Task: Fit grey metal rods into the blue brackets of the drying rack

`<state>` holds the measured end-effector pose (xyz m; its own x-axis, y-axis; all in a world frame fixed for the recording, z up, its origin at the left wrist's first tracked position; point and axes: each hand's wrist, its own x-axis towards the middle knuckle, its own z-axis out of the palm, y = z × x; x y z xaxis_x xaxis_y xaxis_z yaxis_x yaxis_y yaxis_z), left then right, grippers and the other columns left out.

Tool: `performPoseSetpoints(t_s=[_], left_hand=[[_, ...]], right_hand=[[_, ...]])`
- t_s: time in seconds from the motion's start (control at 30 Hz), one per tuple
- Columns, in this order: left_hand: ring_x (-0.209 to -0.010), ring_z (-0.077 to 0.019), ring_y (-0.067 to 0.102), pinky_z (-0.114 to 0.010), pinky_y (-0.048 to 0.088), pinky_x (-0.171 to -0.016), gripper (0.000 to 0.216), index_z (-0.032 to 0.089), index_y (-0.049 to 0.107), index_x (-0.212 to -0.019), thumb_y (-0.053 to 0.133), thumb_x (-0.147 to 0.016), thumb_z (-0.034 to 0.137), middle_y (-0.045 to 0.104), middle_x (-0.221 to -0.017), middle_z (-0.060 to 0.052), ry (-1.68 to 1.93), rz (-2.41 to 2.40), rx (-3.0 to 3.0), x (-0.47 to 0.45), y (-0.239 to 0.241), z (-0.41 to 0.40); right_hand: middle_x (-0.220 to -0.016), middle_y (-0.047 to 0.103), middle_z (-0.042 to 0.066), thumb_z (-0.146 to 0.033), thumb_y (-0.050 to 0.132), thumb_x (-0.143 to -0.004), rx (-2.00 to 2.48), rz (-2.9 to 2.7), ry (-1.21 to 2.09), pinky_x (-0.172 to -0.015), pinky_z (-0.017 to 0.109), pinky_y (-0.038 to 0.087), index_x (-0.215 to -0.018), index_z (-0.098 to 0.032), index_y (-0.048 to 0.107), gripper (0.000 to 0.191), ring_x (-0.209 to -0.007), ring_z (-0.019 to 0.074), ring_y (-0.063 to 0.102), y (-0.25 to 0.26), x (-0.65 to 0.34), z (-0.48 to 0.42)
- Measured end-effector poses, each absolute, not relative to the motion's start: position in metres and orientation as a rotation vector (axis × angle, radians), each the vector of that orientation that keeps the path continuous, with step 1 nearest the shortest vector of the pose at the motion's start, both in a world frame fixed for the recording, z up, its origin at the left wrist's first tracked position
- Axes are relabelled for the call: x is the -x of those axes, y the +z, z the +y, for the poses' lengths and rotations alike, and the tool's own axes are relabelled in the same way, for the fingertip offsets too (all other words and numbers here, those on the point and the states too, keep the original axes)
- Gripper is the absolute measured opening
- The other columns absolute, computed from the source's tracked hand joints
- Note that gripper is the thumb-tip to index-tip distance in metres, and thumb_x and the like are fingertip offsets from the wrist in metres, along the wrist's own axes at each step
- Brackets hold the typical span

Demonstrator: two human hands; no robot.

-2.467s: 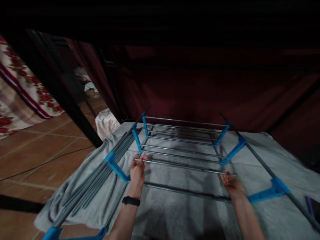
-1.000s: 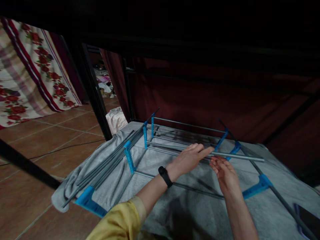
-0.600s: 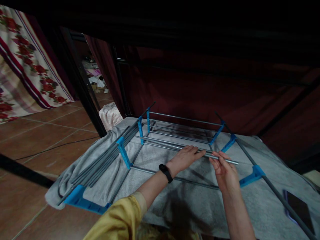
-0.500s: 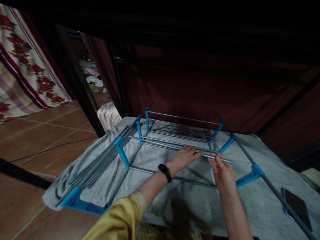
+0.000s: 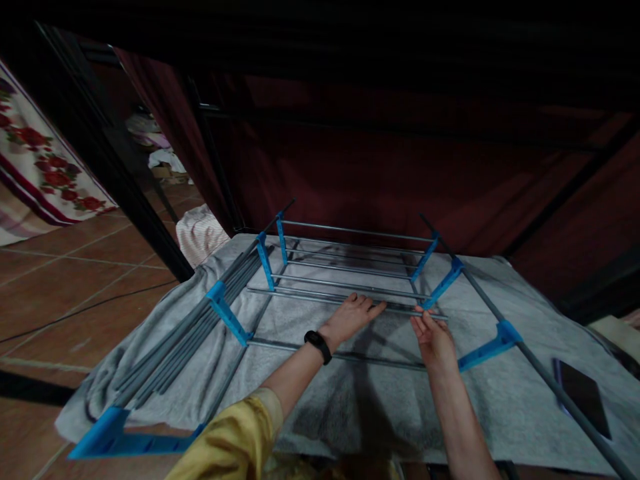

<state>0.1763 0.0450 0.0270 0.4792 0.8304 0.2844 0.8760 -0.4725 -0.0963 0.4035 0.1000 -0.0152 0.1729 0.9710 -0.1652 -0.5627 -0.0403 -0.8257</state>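
A partly built rack of grey metal rods (image 5: pixel 350 260) and blue plastic brackets (image 5: pixel 443 285) lies on a grey towel (image 5: pixel 360 400). A loose grey rod (image 5: pixel 300 295) lies across the rack's near side. My left hand (image 5: pixel 353 313), with a black band on its wrist, rests on the middle of that rod, fingers stretched out along it. My right hand (image 5: pixel 431 331) pinches the rod's right end beside a blue bracket.
A bundle of spare rods (image 5: pixel 190 330) lies on the towel's left part. A dark phone (image 5: pixel 580 397) lies at the right edge. Brown floor tiles (image 5: pixel 75 293) spread to the left. A dark red curtain (image 5: pixel 400 180) and a black post (image 5: pixel 115 180) stand behind.
The loose rod, held at both ends at first, swung out to the right and has come back left and down onto the rack. My left hand has slid to its middle.
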Motion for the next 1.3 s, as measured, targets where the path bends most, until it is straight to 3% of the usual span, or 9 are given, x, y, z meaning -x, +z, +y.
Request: performPoseSetpoints(t_s=[0.13, 0.33, 0.57, 0.73, 0.87, 1.07, 1.3], left_hand=[[-0.112, -0.021, 0.062, -0.042, 0.042, -0.106, 0.064, 0.025, 0.04, -0.152, 0.038, -0.093, 0.001, 0.065, -0.12, -0.009, -0.214, -1.626, 2.492, -0.157, 0.008, 0.039], [-0.128, -0.0228, 0.058, -0.045, 0.041, -0.112, 0.071, 0.024, 0.05, -0.146, 0.032, -0.085, -0.006, 0.063, -0.136, -0.013, -0.101, -1.968, 2.445, -0.115, -0.028, 0.036], [-0.124, -0.0222, 0.064, -0.041, 0.046, -0.108, 0.066, 0.021, 0.062, -0.135, 0.031, -0.083, -0.005, 0.064, -0.138, -0.014, -0.064, -2.104, 2.354, -0.074, -0.053, 0.04], [-0.098, -0.0238, 0.074, -0.039, 0.057, -0.091, 0.037, 0.024, 0.071, -0.11, 0.038, -0.094, 0.022, 0.076, -0.11, -0.009, -0.502, -2.057, 2.33, -0.042, -0.073, 0.044], [-0.09, -0.0249, 0.076, -0.037, 0.061, -0.083, 0.029, 0.026, 0.066, -0.095, 0.045, -0.093, 0.045, 0.079, -0.098, -0.006, -0.915, -2.042, 2.284, -0.024, -0.078, 0.041], [-0.085, -0.0239, 0.077, -0.033, 0.062, -0.074, 0.033, 0.029, 0.065, -0.092, 0.052, -0.088, 0.06, 0.08, -0.095, -0.001, -1.031, -2.195, 2.228, -0.019, -0.064, 0.032], [-0.094, -0.0246, 0.077, -0.037, 0.063, -0.083, 0.035, 0.032, 0.069, -0.097, 0.048, -0.089, 0.058, 0.081, -0.1, 0.001, -0.964, -2.124, 2.253, -0.015, -0.068, 0.031]], right_hand=[[-0.084, 0.075, -0.002, -0.027, 0.089, -0.06, 0.935, -0.494, 1.34, -0.084, 0.034, 0.059, -0.069, -0.024, 0.059, 0.031, -0.086, 0.0156, 0.072, -0.033, -0.411, 0.11], [-0.071, 0.072, -0.004, -0.021, 0.08, -0.067, 1.046, -0.403, 1.364, -0.067, 0.029, 0.059, -0.074, -0.025, 0.06, 0.022, -0.068, 0.014, 0.07, -0.06, -0.413, 0.128], [-0.067, 0.071, -0.004, -0.018, 0.078, -0.065, 1.048, -0.345, 1.32, -0.058, 0.03, 0.058, -0.07, -0.025, 0.053, 0.027, -0.06, 0.0161, 0.067, -0.08, -0.411, 0.141], [-0.068, 0.069, -0.004, -0.034, 0.085, -0.064, 0.971, -0.394, 1.296, -0.066, 0.03, 0.058, -0.07, -0.025, 0.053, 0.034, -0.065, 0.0145, 0.066, -0.067, -0.408, 0.152], [-0.064, 0.061, -0.006, -0.042, 0.091, -0.058, 0.907, -0.438, 1.287, -0.07, 0.03, 0.058, -0.067, -0.024, 0.05, 0.045, -0.063, 0.0124, 0.062, -0.048, -0.404, 0.162], [-0.071, 0.065, -0.004, -0.045, 0.088, -0.064, 0.875, -0.428, 1.248, -0.068, 0.03, 0.056, -0.074, -0.025, 0.055, 0.04, -0.067, 0.0135, 0.063, -0.03, -0.397, 0.174], [-0.079, 0.071, -0.001, -0.047, 0.074, -0.079, 0.799, -0.463, 1.279, -0.07, 0.033, 0.055, -0.088, -0.026, 0.062, 0.026, -0.072, 0.0168, 0.067, -0.016, -0.391, 0.184]])
